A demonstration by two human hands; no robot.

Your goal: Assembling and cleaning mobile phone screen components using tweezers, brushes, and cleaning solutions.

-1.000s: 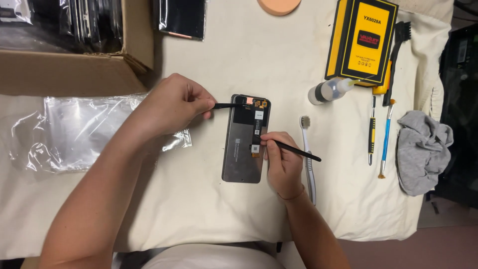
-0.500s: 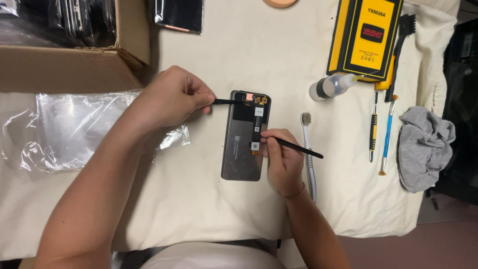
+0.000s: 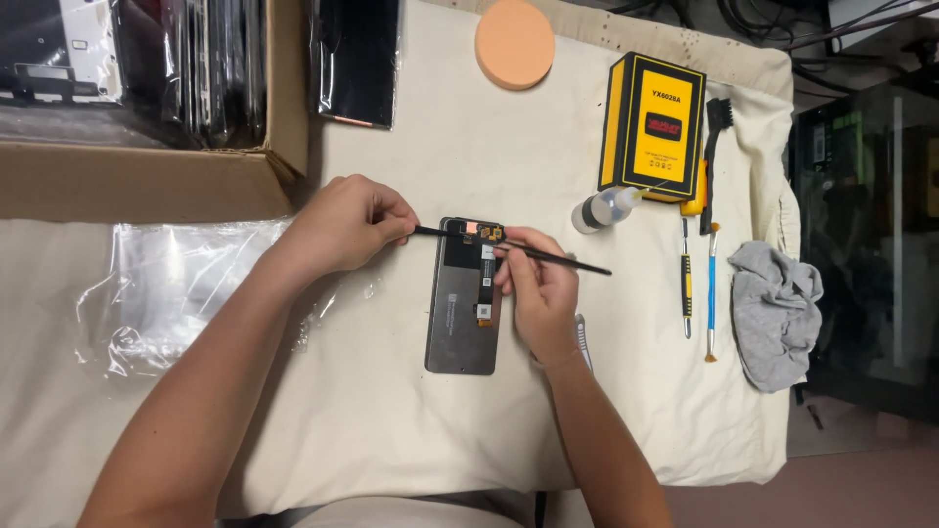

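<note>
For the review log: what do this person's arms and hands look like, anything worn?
Both forearms are bare, no sleeves or gloves in view. The left hand shows no rings or watch. The right hand has a thin band at its wrist.

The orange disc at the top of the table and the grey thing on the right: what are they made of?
The orange disc looks like foam or sponge: matte, no shine, soft rounded edge. The grey thing appears to be cloth, probably a cotton rag: it lies crumpled in soft folds. Both rest on the cream fabric table cover, which wrinkles like canvas.
</note>
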